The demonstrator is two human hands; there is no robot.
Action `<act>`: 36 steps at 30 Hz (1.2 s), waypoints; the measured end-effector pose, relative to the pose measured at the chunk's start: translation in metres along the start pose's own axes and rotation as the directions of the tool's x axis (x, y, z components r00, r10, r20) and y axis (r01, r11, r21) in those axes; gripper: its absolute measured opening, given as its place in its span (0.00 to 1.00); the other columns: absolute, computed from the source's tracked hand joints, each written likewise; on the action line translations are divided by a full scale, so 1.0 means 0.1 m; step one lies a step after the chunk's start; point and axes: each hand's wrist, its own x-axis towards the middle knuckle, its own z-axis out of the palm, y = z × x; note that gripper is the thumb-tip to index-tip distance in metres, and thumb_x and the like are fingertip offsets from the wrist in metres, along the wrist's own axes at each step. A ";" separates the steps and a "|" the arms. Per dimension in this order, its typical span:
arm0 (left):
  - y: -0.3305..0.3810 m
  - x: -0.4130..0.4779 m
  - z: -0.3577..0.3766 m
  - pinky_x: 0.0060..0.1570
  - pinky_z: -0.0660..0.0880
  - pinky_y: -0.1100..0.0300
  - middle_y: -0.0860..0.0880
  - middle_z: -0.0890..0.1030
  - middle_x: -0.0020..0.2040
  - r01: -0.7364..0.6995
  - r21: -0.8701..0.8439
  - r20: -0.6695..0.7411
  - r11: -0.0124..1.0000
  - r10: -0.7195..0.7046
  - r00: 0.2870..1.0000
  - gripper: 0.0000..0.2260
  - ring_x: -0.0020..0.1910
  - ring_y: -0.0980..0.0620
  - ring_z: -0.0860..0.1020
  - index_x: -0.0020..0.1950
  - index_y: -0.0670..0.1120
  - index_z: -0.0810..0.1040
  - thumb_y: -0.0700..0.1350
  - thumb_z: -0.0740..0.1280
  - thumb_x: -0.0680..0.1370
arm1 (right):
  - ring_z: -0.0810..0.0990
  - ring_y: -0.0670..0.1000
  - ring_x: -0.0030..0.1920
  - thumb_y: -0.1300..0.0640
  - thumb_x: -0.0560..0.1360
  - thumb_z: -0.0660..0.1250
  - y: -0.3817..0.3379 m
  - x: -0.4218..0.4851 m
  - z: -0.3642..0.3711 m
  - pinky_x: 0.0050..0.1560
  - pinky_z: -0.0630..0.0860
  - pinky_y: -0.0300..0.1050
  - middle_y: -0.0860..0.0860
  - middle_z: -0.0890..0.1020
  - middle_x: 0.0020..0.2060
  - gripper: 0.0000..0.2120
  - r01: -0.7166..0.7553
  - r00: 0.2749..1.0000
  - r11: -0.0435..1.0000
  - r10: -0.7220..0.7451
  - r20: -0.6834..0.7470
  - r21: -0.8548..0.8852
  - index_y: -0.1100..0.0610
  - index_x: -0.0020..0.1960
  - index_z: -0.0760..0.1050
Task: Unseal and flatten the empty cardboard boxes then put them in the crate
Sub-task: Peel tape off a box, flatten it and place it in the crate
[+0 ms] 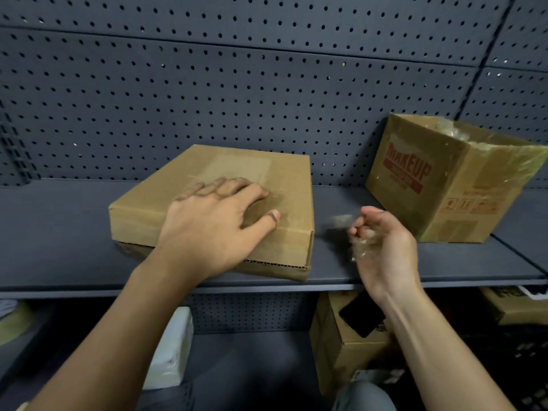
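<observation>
While the grey shelf carries both cartons, the flat box lies at its centre and the taller printed box (top open) stands at three o'clock. The left hand presses flat, fingers spread, on the flat box. The right hand curls around crumpled clear tape.

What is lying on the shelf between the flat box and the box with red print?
In the head view, only the right hand, clutching crumpled clear tape, hangs between the flat box and the printed box; the shelf there looks bare.
</observation>
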 end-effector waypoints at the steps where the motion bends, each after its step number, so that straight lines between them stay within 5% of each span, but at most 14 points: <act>1: 0.01 0.00 0.00 0.69 0.62 0.55 0.63 0.69 0.72 0.001 0.003 -0.004 1.000 -0.001 1.000 0.29 0.70 0.56 0.67 0.70 0.63 0.66 0.69 0.42 0.74 | 0.75 0.49 0.33 0.64 0.77 0.60 -0.02 0.00 -0.01 0.36 0.73 0.41 0.51 0.75 0.32 0.06 -0.034 0.999 0.999 0.035 0.042 -0.019 0.58 0.46 0.76; 6: 0.04 0.00 -0.01 0.69 0.62 0.56 0.62 0.70 0.71 0.006 0.025 -0.010 1.000 -0.006 1.000 0.30 0.70 0.55 0.68 0.70 0.62 0.67 0.69 0.42 0.75 | 0.72 0.51 0.36 0.59 0.64 0.60 -0.06 -0.06 -0.01 0.42 0.68 0.45 0.53 0.71 0.34 0.14 -0.179 0.951 0.982 0.157 0.265 0.062 0.59 0.49 0.72; 11: 0.05 -0.01 0.00 0.70 0.61 0.54 0.61 0.70 0.72 0.001 0.034 0.005 0.999 -0.001 1.000 0.30 0.70 0.55 0.69 0.71 0.62 0.67 0.69 0.42 0.75 | 0.72 0.50 0.40 0.61 0.67 0.57 -0.08 -0.04 -0.01 0.48 0.68 0.44 0.53 0.73 0.38 0.19 -0.158 0.935 0.978 0.106 0.337 0.133 0.60 0.57 0.73; 15: 0.11 0.00 -0.01 0.69 0.63 0.54 0.61 0.71 0.71 0.012 0.046 -0.020 0.999 -0.011 1.000 0.29 0.70 0.54 0.69 0.70 0.61 0.69 0.68 0.42 0.75 | 0.73 0.50 0.41 0.65 0.77 0.56 -0.05 -0.06 0.05 0.47 0.68 0.44 0.51 0.75 0.36 0.12 0.000 0.944 0.994 0.035 0.327 -0.108 0.56 0.56 0.74; 19: 0.16 0.00 0.00 0.68 0.66 0.53 0.59 0.74 0.69 0.029 0.037 -0.047 0.999 -0.027 0.999 0.31 0.69 0.53 0.72 0.69 0.61 0.72 0.69 0.42 0.75 | 0.79 0.56 0.54 0.64 0.83 0.56 0.00 -0.06 0.06 0.60 0.72 0.54 0.51 0.75 0.43 0.10 0.125 0.929 0.971 -0.043 0.366 -0.202 0.53 0.57 0.73; 22: 0.21 0.02 0.00 0.70 0.62 0.54 0.59 0.72 0.72 0.046 0.036 -0.014 0.998 -0.046 0.999 0.31 0.72 0.53 0.69 0.71 0.61 0.69 0.69 0.41 0.75 | 0.80 0.48 0.54 0.58 0.82 0.62 0.00 -0.06 0.00 0.58 0.75 0.48 0.47 0.77 0.50 0.13 0.392 0.886 0.815 -0.208 0.415 -0.426 0.46 0.64 0.72; 24: 0.25 0.03 0.01 0.71 0.61 0.54 0.58 0.70 0.74 0.048 0.045 0.000 0.998 -0.048 0.999 0.33 0.73 0.52 0.67 0.73 0.61 0.67 0.69 0.40 0.75 | 0.79 0.43 0.54 0.55 0.80 0.67 -0.05 -0.08 0.00 0.55 0.76 0.41 0.48 0.78 0.54 0.18 0.487 0.861 0.714 -0.297 0.413 -0.503 0.43 0.68 0.70; 29: 0.39 0.07 0.00 0.69 0.63 0.53 0.55 0.70 0.73 0.055 0.041 0.006 0.998 -0.056 0.998 0.37 0.74 0.50 0.66 0.74 0.61 0.65 0.72 0.35 0.73 | 0.79 0.44 0.40 0.58 0.75 0.72 -0.25 -0.08 0.02 0.39 0.77 0.38 0.51 0.82 0.44 0.14 0.535 0.844 0.685 -0.401 0.357 -0.494 0.53 0.60 0.78; 33: 0.51 0.11 -0.03 0.70 0.63 0.51 0.54 0.64 0.78 0.061 -0.005 0.048 0.998 -0.061 0.997 0.35 0.76 0.47 0.62 0.76 0.61 0.61 0.74 0.37 0.76 | 0.78 0.47 0.41 0.53 0.78 0.68 -0.50 -0.07 -0.02 0.43 0.77 0.42 0.52 0.84 0.41 0.13 0.489 0.872 0.711 -0.395 0.287 -0.505 0.60 0.57 0.81; 36: 0.59 0.14 -0.06 0.69 0.64 0.50 0.55 0.62 0.78 0.045 -0.068 0.080 0.997 -0.039 0.996 0.29 0.76 0.46 0.62 0.77 0.62 0.60 0.71 0.46 0.78 | 0.81 0.51 0.53 0.53 0.78 0.66 -0.70 -0.04 -0.04 0.57 0.78 0.46 0.50 0.84 0.53 0.17 0.425 0.905 0.729 -0.347 0.245 -0.537 0.54 0.66 0.78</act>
